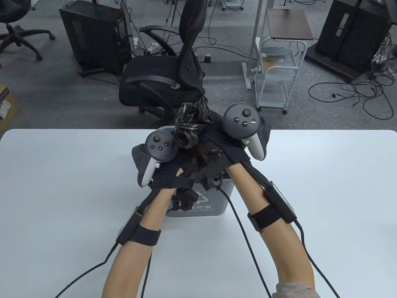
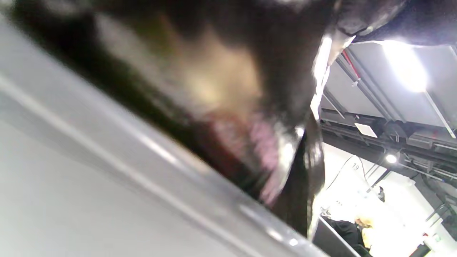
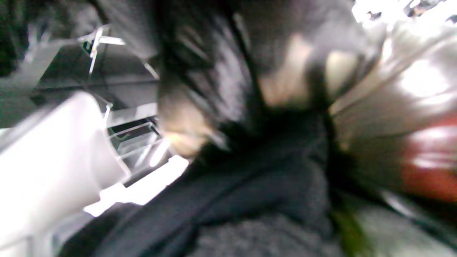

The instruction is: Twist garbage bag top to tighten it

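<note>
**Bag neck bunched above the bin, both hands close in**

Surface (image 1: 62, 186) first: white, wide, carrying a small grey bin (image 1: 217, 201) that stands upright near the middle, its printed front facing the person. The garbage bag (image 1: 190, 124) lines that bin, and its black top rises out of the opening as a crumpled, glossy bunch leaning slightly to the far side.

Judged from its sheen and creases, the film is thin, light and soft — it should gather and twist with little force, but it looks slippery and would tear if pulled hard against the bin rim. The best hold is probably low on the neck, just below the bunch, where the plastic is already drawn together; one hand can steady there while the other turns the top.

The left hand (image 1: 164, 173) sits just left of the bunch, the right hand (image 1: 235, 149) just right of it, both over the bin mouth with the bag top between them. Trackers and dark gloves hide the fingers from above, and both wrist views are blurred, so I cannot tell whether either hand grips the plastic or only rests against it.
</note>
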`<state>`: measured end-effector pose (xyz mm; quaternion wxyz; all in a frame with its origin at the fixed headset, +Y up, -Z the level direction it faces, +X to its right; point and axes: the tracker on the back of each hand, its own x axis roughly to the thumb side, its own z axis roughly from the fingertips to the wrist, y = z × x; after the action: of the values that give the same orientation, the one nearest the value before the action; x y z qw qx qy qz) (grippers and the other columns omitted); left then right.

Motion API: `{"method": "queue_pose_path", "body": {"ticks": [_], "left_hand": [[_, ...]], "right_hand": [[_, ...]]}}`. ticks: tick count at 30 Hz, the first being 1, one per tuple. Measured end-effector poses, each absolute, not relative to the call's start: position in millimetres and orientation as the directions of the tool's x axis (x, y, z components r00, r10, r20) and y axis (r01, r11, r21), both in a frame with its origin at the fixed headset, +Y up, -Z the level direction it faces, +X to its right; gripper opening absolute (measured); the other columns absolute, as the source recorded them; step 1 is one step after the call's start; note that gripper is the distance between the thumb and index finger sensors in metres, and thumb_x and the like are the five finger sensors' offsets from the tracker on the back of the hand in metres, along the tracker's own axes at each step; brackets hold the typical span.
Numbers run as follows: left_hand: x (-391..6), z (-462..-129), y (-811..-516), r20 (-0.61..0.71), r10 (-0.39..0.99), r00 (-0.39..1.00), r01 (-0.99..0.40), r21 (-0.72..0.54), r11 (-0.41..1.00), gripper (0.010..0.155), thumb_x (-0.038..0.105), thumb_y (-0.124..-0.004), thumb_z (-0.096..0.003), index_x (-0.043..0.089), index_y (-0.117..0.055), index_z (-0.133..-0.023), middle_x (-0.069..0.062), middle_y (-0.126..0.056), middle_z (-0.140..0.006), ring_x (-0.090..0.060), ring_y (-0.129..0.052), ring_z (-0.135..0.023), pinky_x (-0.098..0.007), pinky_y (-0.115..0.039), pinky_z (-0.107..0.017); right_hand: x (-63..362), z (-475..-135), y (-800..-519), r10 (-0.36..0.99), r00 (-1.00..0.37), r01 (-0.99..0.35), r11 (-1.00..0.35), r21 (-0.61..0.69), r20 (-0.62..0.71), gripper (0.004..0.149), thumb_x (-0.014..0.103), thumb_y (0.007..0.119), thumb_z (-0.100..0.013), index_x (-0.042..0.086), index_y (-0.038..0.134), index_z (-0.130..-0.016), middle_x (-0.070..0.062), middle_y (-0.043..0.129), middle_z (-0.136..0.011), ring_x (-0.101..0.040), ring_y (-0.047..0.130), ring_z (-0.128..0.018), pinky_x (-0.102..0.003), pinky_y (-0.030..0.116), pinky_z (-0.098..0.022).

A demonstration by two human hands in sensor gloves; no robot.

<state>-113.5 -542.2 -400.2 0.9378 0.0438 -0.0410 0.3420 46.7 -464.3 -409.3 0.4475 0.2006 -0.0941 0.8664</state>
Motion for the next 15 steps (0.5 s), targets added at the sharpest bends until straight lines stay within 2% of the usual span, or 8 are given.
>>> {"method": "queue_pose_path", "body": {"ticks": [4, 10, 15], "left_hand": [[-110, -401, -544, 0.119, 0.643, 0.757, -0.65, 0.035, 0.759, 0.041, 0.044, -0.049, -0.0633, 0.038, -0.054, -0.103, 0.015, -0.065, -0.099, -0.015, -0.05, -0.12, -0.057, -0.02, -0.08], [-106, -399, -547, 0.141, 0.686, 0.714, -0.692, -0.009, 0.722, 0.044, 0.049, -0.052, -0.065, 0.042, -0.047, -0.108, 0.016, -0.058, -0.112, -0.02, -0.039, -0.125, -0.058, -0.015, -0.077], [-99, -394, -550, 0.194, 0.701, 0.687, -0.702, -0.073, 0.708, 0.078, 0.058, -0.061, -0.0619, 0.033, -0.016, -0.121, 0.002, -0.028, -0.133, -0.028, -0.019, -0.126, -0.058, -0.009, -0.076]], "right_hand": [[48, -410, -464, 0.766, -0.495, -0.834, -0.551, 0.023, 0.411, 0.037, 0.032, 0.069, -0.06, 0.019, 0.08, -0.093, -0.012, 0.086, -0.094, -0.04, 0.085, -0.087, -0.059, 0.07, -0.066], [48, -408, -463, 0.791, -0.47, -0.851, -0.524, 0.036, 0.392, 0.037, 0.032, 0.068, -0.061, 0.017, 0.08, -0.093, -0.012, 0.088, -0.091, -0.038, 0.088, -0.082, -0.055, 0.079, -0.059], [47, -407, -460, 0.802, -0.46, -0.857, -0.513, 0.044, 0.381, 0.037, 0.032, 0.066, -0.062, 0.018, 0.078, -0.094, -0.011, 0.086, -0.092, -0.037, 0.086, -0.084, -0.054, 0.079, -0.06]]}}
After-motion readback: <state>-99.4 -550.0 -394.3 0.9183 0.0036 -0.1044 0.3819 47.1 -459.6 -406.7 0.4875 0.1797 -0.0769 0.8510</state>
